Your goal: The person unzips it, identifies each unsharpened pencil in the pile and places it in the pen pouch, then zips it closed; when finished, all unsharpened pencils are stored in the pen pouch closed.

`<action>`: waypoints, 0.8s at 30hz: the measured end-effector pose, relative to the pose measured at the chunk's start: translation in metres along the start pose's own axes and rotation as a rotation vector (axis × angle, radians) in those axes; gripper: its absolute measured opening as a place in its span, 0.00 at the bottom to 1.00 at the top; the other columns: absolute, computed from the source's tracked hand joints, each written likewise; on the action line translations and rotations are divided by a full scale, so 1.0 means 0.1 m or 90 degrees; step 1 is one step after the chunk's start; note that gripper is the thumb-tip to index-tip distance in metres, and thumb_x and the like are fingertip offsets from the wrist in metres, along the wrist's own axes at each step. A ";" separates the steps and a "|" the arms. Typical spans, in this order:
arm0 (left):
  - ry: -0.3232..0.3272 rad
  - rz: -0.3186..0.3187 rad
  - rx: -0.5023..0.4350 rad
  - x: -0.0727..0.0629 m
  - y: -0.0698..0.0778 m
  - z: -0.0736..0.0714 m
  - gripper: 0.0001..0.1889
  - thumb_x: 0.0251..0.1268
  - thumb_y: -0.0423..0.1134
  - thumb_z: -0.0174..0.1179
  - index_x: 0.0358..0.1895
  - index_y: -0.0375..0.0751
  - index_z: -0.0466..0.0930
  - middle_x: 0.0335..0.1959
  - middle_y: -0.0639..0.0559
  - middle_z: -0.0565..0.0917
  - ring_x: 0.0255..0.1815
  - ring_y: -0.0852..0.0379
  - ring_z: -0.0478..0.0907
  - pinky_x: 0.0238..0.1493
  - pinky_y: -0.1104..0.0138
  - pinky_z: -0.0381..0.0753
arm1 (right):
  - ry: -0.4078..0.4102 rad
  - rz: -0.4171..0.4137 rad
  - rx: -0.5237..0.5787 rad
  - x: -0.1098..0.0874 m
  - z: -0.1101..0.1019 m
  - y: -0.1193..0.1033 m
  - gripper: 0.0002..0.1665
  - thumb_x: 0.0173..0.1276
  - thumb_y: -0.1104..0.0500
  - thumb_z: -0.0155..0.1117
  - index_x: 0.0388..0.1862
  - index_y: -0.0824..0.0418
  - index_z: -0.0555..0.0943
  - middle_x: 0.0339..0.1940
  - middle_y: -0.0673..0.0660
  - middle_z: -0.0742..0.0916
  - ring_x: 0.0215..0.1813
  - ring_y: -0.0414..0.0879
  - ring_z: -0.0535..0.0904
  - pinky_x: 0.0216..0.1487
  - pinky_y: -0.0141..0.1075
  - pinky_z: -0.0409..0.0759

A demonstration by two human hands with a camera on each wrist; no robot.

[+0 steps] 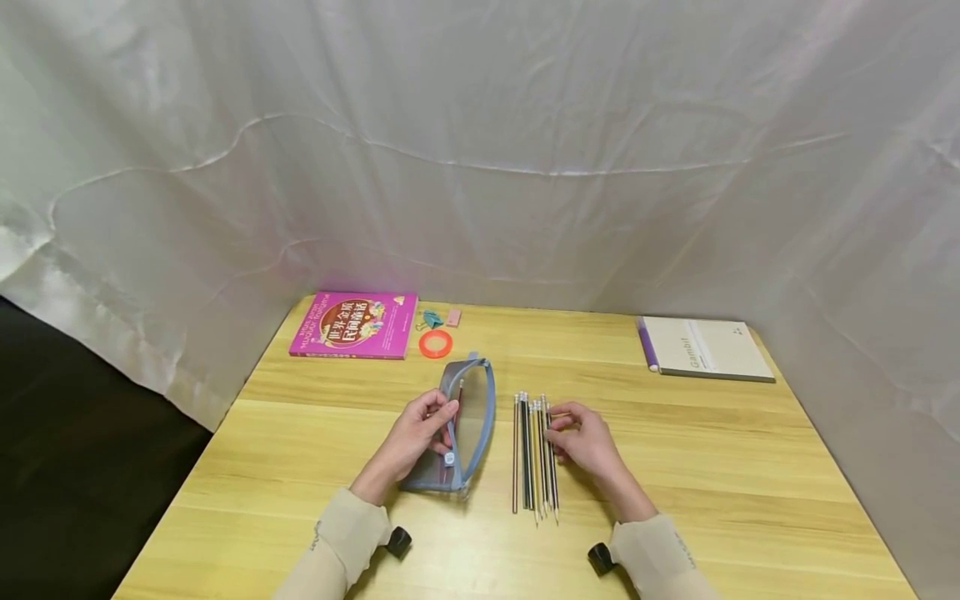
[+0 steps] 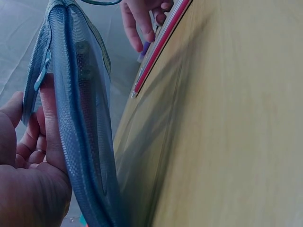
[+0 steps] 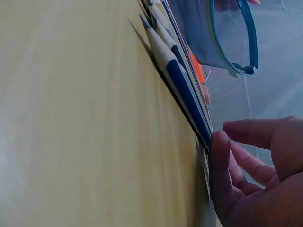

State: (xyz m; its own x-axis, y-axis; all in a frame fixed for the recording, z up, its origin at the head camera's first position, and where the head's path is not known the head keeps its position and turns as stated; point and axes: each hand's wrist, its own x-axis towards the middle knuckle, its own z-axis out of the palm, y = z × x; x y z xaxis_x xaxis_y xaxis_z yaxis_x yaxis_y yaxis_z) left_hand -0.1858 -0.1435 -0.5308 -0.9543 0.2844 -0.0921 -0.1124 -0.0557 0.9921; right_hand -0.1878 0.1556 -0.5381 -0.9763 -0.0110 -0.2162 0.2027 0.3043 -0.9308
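Observation:
My left hand (image 1: 411, 437) grips the near side of a blue mesh pencil case (image 1: 480, 446), thumb on its edge. The case's zip mouth gapes, and a dark red pencil (image 1: 460, 392) shows inside it. To the right of the case, several pencils (image 1: 534, 454) lie side by side on the table, points toward me. My right hand (image 1: 588, 442) is at the right edge of this row, fingertips at the outermost pencil (image 3: 182, 85). In the right wrist view its thumb and forefinger stand slightly apart, with no pencil visible between them.
A pink book (image 1: 356, 325) lies at the back left of the wooden table (image 1: 300, 467). Beside it are an orange tape roll (image 1: 436, 343), teal clips (image 1: 432, 318) and a small pink block (image 1: 453, 317). At the back right lie a notebook (image 1: 712, 348) and a purple marker (image 1: 647, 343).

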 end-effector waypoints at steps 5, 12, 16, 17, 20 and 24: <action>0.004 0.003 0.007 0.01 0.00 -0.01 0.22 0.80 0.48 0.58 0.43 0.27 0.68 0.25 0.51 0.76 0.21 0.60 0.77 0.20 0.69 0.85 | -0.001 -0.008 -0.021 0.01 0.02 0.00 0.28 0.59 0.76 0.72 0.59 0.65 0.81 0.44 0.63 0.85 0.26 0.45 0.80 0.24 0.35 0.84; 0.004 0.006 0.007 0.00 0.01 0.00 0.21 0.80 0.47 0.58 0.43 0.26 0.69 0.25 0.51 0.76 0.22 0.60 0.77 0.21 0.69 0.85 | -0.006 -0.006 -0.035 0.02 0.01 -0.01 0.31 0.55 0.79 0.72 0.59 0.65 0.82 0.44 0.62 0.84 0.22 0.43 0.77 0.22 0.36 0.84; 0.007 0.006 0.006 0.02 0.00 0.00 0.21 0.80 0.47 0.58 0.44 0.27 0.69 0.26 0.51 0.76 0.22 0.60 0.77 0.20 0.69 0.85 | -0.001 -0.005 -0.038 0.03 0.01 0.00 0.32 0.53 0.81 0.68 0.58 0.65 0.82 0.43 0.62 0.84 0.22 0.43 0.76 0.22 0.34 0.83; 0.008 0.006 0.007 0.02 0.00 0.00 0.21 0.80 0.47 0.57 0.44 0.27 0.69 0.26 0.51 0.76 0.22 0.59 0.77 0.20 0.69 0.85 | -0.001 -0.006 -0.039 0.03 0.00 0.00 0.32 0.52 0.81 0.68 0.58 0.65 0.82 0.43 0.61 0.84 0.22 0.43 0.76 0.22 0.34 0.83; 0.011 0.005 0.009 0.02 -0.01 0.00 0.21 0.80 0.47 0.57 0.44 0.27 0.69 0.25 0.51 0.76 0.22 0.60 0.77 0.20 0.69 0.85 | 0.000 -0.004 -0.043 0.03 -0.01 -0.01 0.34 0.51 0.82 0.66 0.58 0.65 0.82 0.44 0.62 0.84 0.24 0.43 0.76 0.22 0.33 0.83; 0.010 0.004 0.006 0.01 -0.01 0.00 0.21 0.80 0.47 0.57 0.43 0.27 0.68 0.26 0.51 0.76 0.22 0.60 0.77 0.20 0.69 0.85 | 0.003 0.000 -0.046 0.02 -0.04 0.00 0.33 0.52 0.82 0.66 0.58 0.65 0.82 0.44 0.62 0.84 0.24 0.43 0.76 0.23 0.33 0.82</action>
State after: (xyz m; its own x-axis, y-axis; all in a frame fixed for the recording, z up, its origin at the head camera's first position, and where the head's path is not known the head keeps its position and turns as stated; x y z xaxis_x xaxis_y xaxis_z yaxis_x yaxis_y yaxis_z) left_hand -0.1868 -0.1433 -0.5317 -0.9592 0.2690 -0.0868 -0.1033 -0.0480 0.9935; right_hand -0.1900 0.1589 -0.5374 -0.9768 -0.0071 -0.2143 0.1962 0.3728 -0.9069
